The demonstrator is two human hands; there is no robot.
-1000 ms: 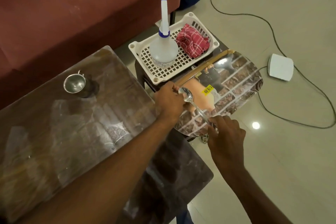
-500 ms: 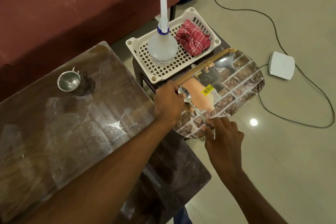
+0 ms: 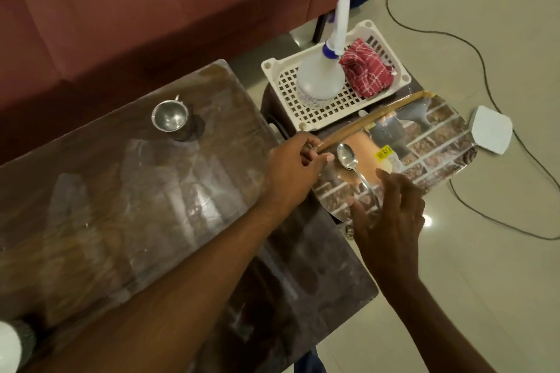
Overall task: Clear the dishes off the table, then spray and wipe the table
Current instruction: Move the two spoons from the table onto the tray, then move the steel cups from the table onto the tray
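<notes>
Spoon [image 3: 348, 157] on tray [image 3: 439, 142], left hand [image 3: 291, 166] gripping rim, yellow sticker [image 3: 384, 152] unreadable

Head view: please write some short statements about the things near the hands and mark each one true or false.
1. The shiny metal spoon lies on the brick-patterned tray. True.
2. The small steel cup stands on the floor. False: it stands on the glossy brown table.
3. The left hand holds the tray by its tan rim. True.
4. The red checked cloth lies on the table. False: it lies in the white plastic basket, beside the clear spray bottle.
</notes>
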